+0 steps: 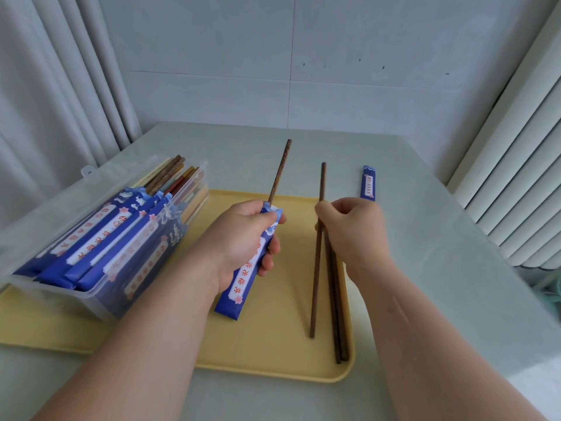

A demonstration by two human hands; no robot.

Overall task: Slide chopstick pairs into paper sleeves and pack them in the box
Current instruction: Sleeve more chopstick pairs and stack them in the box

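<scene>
Left hand point(243, 238): bare, thumb and fingers uncovered.
Right hand point(355, 232): bare, back and knuckles in view.
Left forearm point(145, 329): bare down to the picture's lower edge.
Right forearm point(425, 329): bare along its whole visible length.

free: tray point(273, 344) middle | left blocked: box point(91, 299) | right blocked: loose chopsticks point(337, 329) lying on tray

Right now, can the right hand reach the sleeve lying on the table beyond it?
Probably yes: the sleeve lies just past the right hand with nothing between them. But its fingers pinch a chopstick, so it must put that down first.
</scene>
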